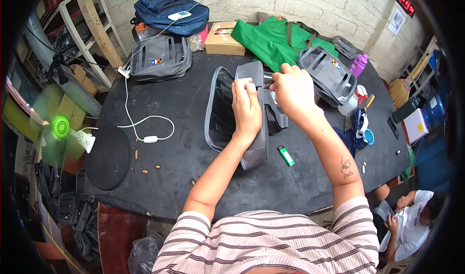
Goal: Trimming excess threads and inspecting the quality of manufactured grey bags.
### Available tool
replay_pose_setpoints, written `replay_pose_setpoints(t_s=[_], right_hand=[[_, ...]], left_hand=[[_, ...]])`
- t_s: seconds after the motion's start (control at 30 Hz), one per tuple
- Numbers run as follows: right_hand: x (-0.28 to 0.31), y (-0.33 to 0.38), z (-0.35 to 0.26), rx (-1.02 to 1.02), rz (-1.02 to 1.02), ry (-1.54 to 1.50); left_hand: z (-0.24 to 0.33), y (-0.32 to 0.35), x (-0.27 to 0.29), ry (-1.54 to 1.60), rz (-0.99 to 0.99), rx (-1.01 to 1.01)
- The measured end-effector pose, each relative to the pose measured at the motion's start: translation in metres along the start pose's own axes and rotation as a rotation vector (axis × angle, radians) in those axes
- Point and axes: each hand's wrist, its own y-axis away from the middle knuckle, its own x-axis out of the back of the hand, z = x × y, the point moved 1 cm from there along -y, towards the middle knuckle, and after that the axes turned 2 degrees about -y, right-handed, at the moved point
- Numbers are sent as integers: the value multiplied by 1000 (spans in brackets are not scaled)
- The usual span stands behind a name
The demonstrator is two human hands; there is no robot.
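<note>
Item: open grey fabric bag [252, 119], left hand [246, 110] fingers clamped on its panel; right hand [293, 92] pinching small tool at seam; step: trimming, likely; next needs steady grip

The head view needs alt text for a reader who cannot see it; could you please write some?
A person's left hand and right hand work at the edge of a grey bag lying open on a black table, the right hand pinching a small dark tool. A green lighter lies beside the bag, with more grey bags and green cloth behind.
</note>
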Motion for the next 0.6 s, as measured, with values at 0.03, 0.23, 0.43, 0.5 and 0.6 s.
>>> replay_pose_setpoints(t_s=[0.03,0.23,0.43,0.5,0.6], right_hand=[[-1,0,-1,6,-7,30],[-1,1,-3,39,-39,68],[18,14,-8,43,-63,-60],[21,12,-7,-49,-34,-83],[10,10,-1,-77,-14,-63]], left_hand=[[0,0,1,-10,-4,11],[-9,-1,-3,-129,12,-87],[-9,-1,0,-101,24,-58],[-2,0,0,-58,9,0],[2,1,0,-6,-7,50]])
